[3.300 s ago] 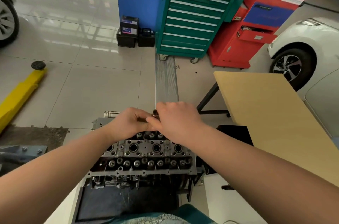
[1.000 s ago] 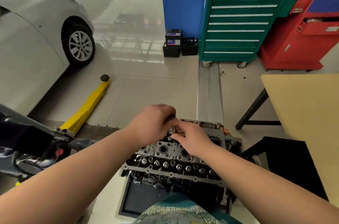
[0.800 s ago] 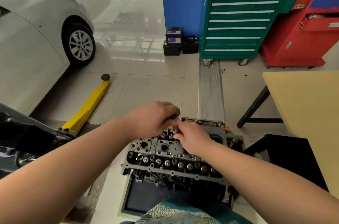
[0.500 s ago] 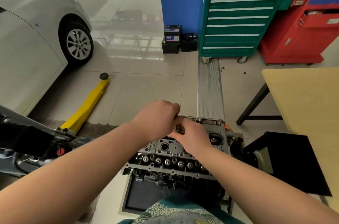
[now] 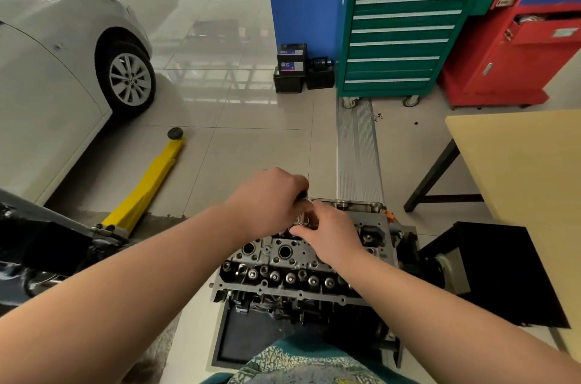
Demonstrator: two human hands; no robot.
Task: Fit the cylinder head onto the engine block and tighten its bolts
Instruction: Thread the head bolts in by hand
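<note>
The grey metal cylinder head [image 5: 283,270] sits on top of the engine block [image 5: 301,311], with rows of round bores and valve parts facing up. Over its far edge my left hand [image 5: 270,198] grips the dark handle of a tool. My right hand [image 5: 330,236] pinches the shiny metal socket or shaft [image 5: 303,219] below it, which stands upright on the head. The bolt under the tool is hidden by my fingers.
A black stand tray [image 5: 242,339] holds the engine. A wooden table [image 5: 515,182] stands right, a black box [image 5: 503,270] below it. A yellow lift arm [image 5: 147,185], a silver car [image 5: 56,69], a green tool cabinet [image 5: 399,25] and a red cabinet [image 5: 515,38] surround the tiled floor.
Over the last second my hands stay on the tool at the head's far edge, shifting only slightly. Earlier the view faced further right and both hands held a small part above the head.
</note>
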